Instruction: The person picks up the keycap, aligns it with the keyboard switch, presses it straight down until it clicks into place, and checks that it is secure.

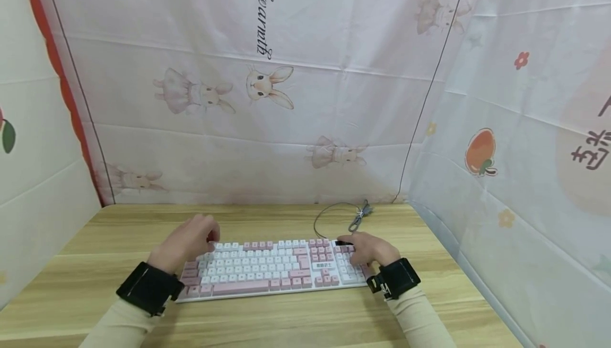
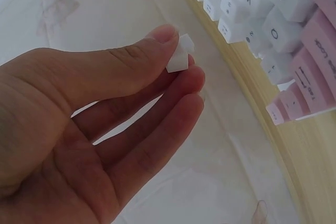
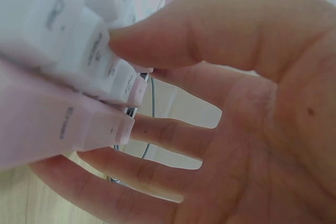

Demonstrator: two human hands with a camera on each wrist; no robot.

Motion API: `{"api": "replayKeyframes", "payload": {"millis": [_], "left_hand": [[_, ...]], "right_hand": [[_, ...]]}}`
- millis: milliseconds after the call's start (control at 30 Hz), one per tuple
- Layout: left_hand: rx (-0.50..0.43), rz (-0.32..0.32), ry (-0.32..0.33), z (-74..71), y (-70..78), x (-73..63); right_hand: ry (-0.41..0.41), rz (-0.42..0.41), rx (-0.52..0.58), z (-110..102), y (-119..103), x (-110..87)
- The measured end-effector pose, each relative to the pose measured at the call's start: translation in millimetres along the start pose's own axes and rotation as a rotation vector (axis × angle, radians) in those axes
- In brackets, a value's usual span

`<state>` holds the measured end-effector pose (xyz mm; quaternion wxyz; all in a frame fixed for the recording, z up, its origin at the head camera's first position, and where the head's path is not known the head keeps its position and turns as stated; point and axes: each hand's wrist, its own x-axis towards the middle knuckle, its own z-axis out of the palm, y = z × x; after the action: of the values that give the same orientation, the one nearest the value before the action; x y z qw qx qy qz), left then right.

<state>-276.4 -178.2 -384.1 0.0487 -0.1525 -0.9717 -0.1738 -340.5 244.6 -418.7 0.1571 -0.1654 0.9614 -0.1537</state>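
Note:
A pink and white keyboard [image 1: 258, 268] lies on the table. Above its far left corner, my left hand [image 1: 193, 234] pinches a small white keycap [image 2: 178, 59] between thumb and fingers. A bare white spot shows next to the small pink corner key [image 2: 274, 114]. At the keyboard's other end my right hand [image 1: 369, 247] grips the number pad side. Its thumb [image 3: 157, 38] presses against white number keys [image 3: 89, 51], while the other fingers reach around the pink Enter key [image 3: 58, 119] side and far edge.
A grey cable [image 1: 358, 218], bundled and tied, lies behind the keyboard on the wooden table [image 1: 267, 319]. Printed cloth walls [image 1: 305, 173] with rabbits and fruit stand at the back and both sides. Black straps [image 1: 150, 288] circle both wrists.

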Motion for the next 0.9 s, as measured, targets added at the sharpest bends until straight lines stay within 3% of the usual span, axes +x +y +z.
{"api": "replayKeyframes", "payload": {"millis": [333,900], "left_hand": [[-0.003,-0.007,-0.026,-0.8,-6.1,8.0],[-0.002,-0.077,-0.082,1.3,-9.2,19.1]], "right_hand": [[0.003,-0.001,0.009,-0.3,-0.2,-0.9],[0.004,-0.009,0.000,-0.7,-0.6,-1.6]]}}
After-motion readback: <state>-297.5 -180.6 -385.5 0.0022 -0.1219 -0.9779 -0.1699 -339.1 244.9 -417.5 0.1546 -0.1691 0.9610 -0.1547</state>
